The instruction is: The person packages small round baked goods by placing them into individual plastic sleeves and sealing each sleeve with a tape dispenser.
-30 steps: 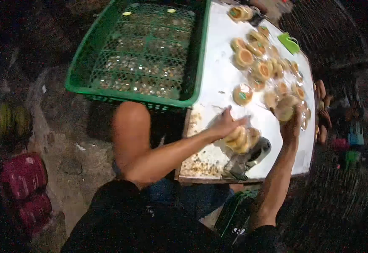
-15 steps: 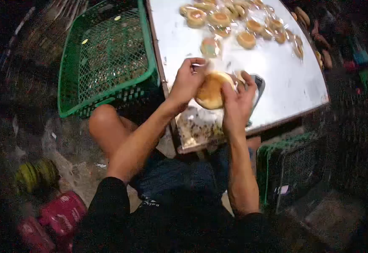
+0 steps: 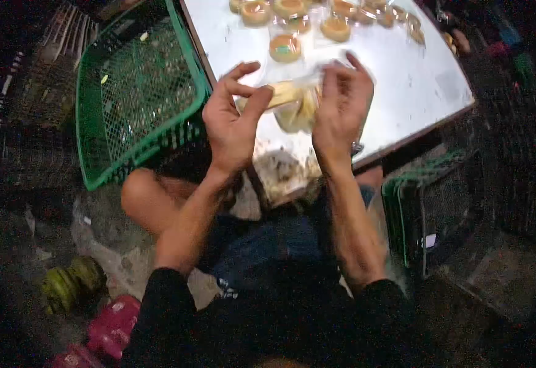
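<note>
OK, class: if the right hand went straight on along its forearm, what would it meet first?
The right hand would probably meet the round bun beyond it on the white table; the hand's height is unclear.

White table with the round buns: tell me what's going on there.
A person in a black top is working with both hands over the white table. The left hand pinches a bun tilted edge-on; the right hand is beside it, too blurred to tell its grip. Other buns, some visibly in clear wrap, lie further up the table. A green crate stands to the left.
</note>
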Demonstrator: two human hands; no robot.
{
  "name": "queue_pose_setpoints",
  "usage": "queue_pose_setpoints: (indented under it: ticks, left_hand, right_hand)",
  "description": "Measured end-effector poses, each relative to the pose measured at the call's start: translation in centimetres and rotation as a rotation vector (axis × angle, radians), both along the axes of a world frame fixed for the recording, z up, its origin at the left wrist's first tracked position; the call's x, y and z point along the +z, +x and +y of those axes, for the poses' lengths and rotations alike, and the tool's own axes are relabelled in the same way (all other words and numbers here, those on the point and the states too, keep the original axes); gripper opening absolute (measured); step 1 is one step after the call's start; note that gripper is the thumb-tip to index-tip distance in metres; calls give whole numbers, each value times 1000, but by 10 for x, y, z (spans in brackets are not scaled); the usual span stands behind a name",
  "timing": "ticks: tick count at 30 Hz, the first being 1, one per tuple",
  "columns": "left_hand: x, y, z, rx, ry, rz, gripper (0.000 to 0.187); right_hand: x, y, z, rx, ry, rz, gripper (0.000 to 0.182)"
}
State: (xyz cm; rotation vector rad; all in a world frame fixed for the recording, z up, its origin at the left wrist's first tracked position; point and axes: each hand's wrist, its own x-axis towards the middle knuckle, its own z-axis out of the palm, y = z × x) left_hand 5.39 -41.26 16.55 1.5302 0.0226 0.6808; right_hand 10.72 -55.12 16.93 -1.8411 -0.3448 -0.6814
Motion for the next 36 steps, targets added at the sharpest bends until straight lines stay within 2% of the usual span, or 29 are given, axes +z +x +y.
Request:
queue_pose_setpoints:
  ticks: [1,2,3,4,5,6,8,9,10,11,12,14,15,16,18,19,22,23,24,25,26,27,28,29,30,31,33,35,36]
  left_hand:
    - [3,7,3,29,-161,34,17]
    - [6,6,4,59,-331,108,18]
    - [3,11,7,-24,-599,66,23]
    - [7,12,16,-146,-709,84,25]
    - [12,10,22,-262,-822,100,27]
    - [11,8,26,-377,-945,124,29]
    - [-4,13,28,-208,-699,105,33]
    - [-11,19,30,-125,-567,91,35]
    - [-17,25,33,-38,-437,78,37]
    - [-29,34,46,187,3,108,43]
    - [-35,39,52,101,-73,166,47]
    - [-49,39,62,-85,-219,294,53]
    - [-52,38,54,-18,-105,272,60]
    - [-53,38,46,-24,-237,309,59]
    - [-41,33,37,-47,-574,548,59]
    - [-48,37,39,-52,-479,498,57]
    - [-63,38,37,-55,-218,355,49]
    - [-61,34,34,-53,-133,295,45]
    - [-59,32,32,-51,-43,231,42]
    - [-58,32,27,-30,-24,125,30]
    - [-54,35,24,51,122,-26,28]
    - [-43,38,20,126,264,-176,27]
    - [-37,37,16,203,403,-326,26]
    - [-39,28,11,218,131,-141,29]
    - [-33,25,10,203,71,-57,30]
    - [-23,22,9,189,9,29,31]
    - [-18,18,3,144,-112,130,35]
    - [-15,15,3,89,-46,186,36]
    - [-13,15,5,64,-11,208,36]
  right_hand:
    - [-1,4,13,127,409,-44,18]
    - [-6,2,21,88,391,-90,34]
    - [-13,-9,19,87,184,-140,41]
    - [-22,-23,18,92,-19,-209,48]
    - [-30,-33,20,204,-29,-165,62]
    - [-26,-35,28,207,-67,-103,71]
    - [-28,-19,37,164,-1,70,73]
    - [-36,-6,42,218,83,177,73]
    - [-30,-3,48,389,403,384,74]
    - [-30,-2,48,526,504,553,69]
    - [-33,0,45,668,605,715,65]
    - [-47,-8,46,802,316,602,48]
    - [-51,-11,47,625,423,648,42]
    - [-54,-12,48,438,525,687,36]
    - [-53,-11,40,295,608,699,27]
    - [-54,-9,35,221,646,700,23]
    - [-58,-12,28,232,131,684,17]
    - [-50,-13,23,365,144,684,16]
    - [-44,-6,20,390,135,582,15]
    - [-40,3,14,416,127,481,15]
    - [-35,8,10,436,118,380,14]
    - [-24,3,17,374,392,494,14]
    - [-26,4,13,348,403,442,13]
    - [-29,6,8,327,413,389,12]
    - [-30,7,4,309,427,336,11]
    - [-26,6,-1,382,515,427,9]
    - [-13,-4,0,470,478,374,10]
    - [-9,-14,-5,492,430,353,11]
    - [-6,-17,-6,497,516,401,11]
